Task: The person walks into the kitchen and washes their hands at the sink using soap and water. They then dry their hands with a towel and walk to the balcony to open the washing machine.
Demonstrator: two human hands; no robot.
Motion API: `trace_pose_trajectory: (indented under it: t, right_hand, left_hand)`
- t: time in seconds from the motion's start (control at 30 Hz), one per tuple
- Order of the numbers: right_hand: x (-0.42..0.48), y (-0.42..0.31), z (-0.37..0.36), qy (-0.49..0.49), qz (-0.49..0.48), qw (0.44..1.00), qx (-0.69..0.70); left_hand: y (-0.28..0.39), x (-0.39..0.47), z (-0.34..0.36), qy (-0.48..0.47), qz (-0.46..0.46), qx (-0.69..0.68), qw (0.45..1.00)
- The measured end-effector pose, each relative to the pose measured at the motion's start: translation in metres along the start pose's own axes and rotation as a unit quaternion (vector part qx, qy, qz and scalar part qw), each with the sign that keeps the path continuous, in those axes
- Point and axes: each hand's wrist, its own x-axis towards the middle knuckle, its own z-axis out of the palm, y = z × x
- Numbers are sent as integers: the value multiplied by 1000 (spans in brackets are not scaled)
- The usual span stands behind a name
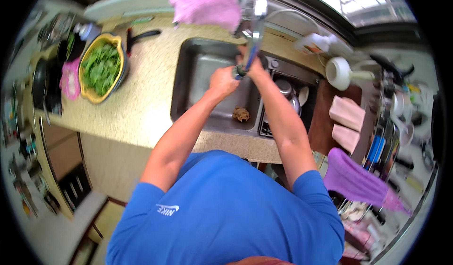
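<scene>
My left hand (pixel 223 81) is over the metal sink (pixel 203 84), just beside the outlet of the chrome faucet (pixel 255 34). Its fingers are curled, and their tips are hidden behind the spout. On the spout's other side, my right hand (pixel 256 68) is partly covered by the faucet and somewhat blurred. Whether either hand grips anything is not visible. A rough brown lump (pixel 241 114) lies on the sink floor, below my hands and nearer to me.
Left on the counter stands a yellow-rimmed bowl (pixel 118 40) of leafy greens (pixel 100 68), near a black-handled knife (pixel 143 35). A pink cloth (pixel 208 8) hangs behind the sink. To the right are pots (pixel 285 88), a brown board (pixel 320 114) and a white ladle-like vessel (pixel 338 73).
</scene>
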Motion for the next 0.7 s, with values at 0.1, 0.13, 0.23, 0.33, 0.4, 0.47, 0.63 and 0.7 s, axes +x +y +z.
trace_pose_trajectory:
  t: [0.1,0.13,0.23,0.33,0.4,0.47,0.63,0.7]
  right_hand:
    - [-10,-29,8,-194,157,964,89]
    - [-23,-41,9,-243,254,912,209]
    - [-41,-48,36,-139,115,960,214]
    - [-50,-62,29,-73,144,963,217]
    - [-52,-66,23,-86,129,980,127]
    - [-50,-74,18,-105,134,984,51]
    - [-45,-71,17,-166,84,982,9]
    - [-46,-71,14,-139,84,987,-11]
  left_hand:
    - [-12,3,-8,-41,-78,-22,996]
    - [-12,-2,-10,-35,-92,-131,986]
    - [-27,-14,-9,-60,-166,-279,944]
    - [-34,-28,-11,-24,-159,-407,899]
    - [-41,-30,-15,-25,-187,-380,905]
    - [-49,-30,-19,-46,-204,-334,919]
    - [-42,-36,-31,-114,-180,-301,930]
    - [-34,-38,-30,-135,-158,-311,927]
